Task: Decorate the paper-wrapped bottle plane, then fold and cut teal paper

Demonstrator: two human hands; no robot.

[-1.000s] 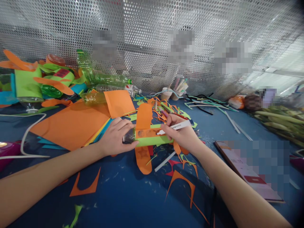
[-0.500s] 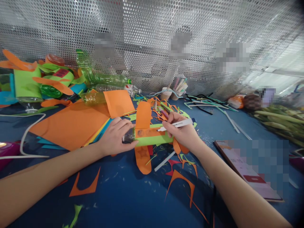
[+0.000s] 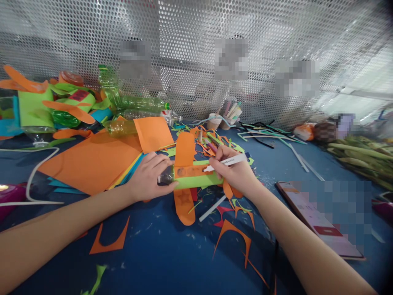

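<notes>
A plastic bottle [image 3: 166, 176] lies on its side, wrapped in green paper [image 3: 196, 181] with an orange strip [image 3: 190, 170] along it. Orange paper wings [image 3: 185, 149] stick out on both sides; a faint star shape shows on the nearer one. My left hand [image 3: 152, 175] is closed around the bottle's bare left end. In my right hand [image 3: 233, 170] is a white marker [image 3: 229, 161], pinched between thumb and fingers. Its dark tip is at the orange strip, where several dark round marks run in a row.
Orange, yellow and blue sheets [image 3: 95, 159] lie stacked at left. Behind them are paper-covered bottles [image 3: 36, 108] and green bottles [image 3: 143, 102]. Paper scraps [image 3: 235, 233] are scattered around. At right lies a phone [image 3: 322, 223]; cups with pens [image 3: 215, 121] stand near the perforated metal screen [image 3: 190, 53].
The marker's tip has shifted slightly on the orange strip, and the dark marks there look a little more numerous. My left hand has stayed in place on the bottle.
</notes>
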